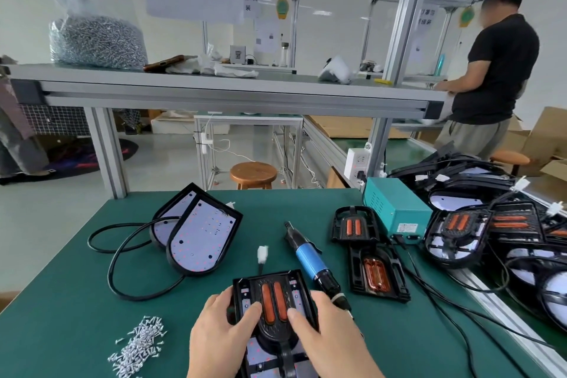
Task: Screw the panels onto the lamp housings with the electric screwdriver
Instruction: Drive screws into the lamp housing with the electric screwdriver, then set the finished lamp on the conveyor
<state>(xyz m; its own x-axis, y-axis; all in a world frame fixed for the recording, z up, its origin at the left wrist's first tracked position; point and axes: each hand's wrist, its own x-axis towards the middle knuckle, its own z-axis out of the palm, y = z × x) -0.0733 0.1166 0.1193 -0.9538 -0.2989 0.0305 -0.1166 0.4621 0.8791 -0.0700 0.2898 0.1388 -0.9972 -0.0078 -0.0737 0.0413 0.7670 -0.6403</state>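
A black panel point(274, 290) with two orange strips lies on a lamp housing point(260, 359) at the near edge of the green table. My left hand point(222, 337) holds its left side, thumb on top. My right hand point(325, 337) holds its right side, thumb pressing by the strips. The electric screwdriver point(310, 258), blue-bodied, lies free on the table just right of the panel. A pile of loose screws point(138, 347) sits to the left. Two more panels point(356, 225) point(379, 275) lie to the right.
Two lamp housings point(199, 239) with black cables lie at the left back. A teal power box point(395, 209) stands at the right, beside a heap of housings point(478, 230). A person stands at the far right. A bag of screws point(98, 37) rests on the upper shelf.
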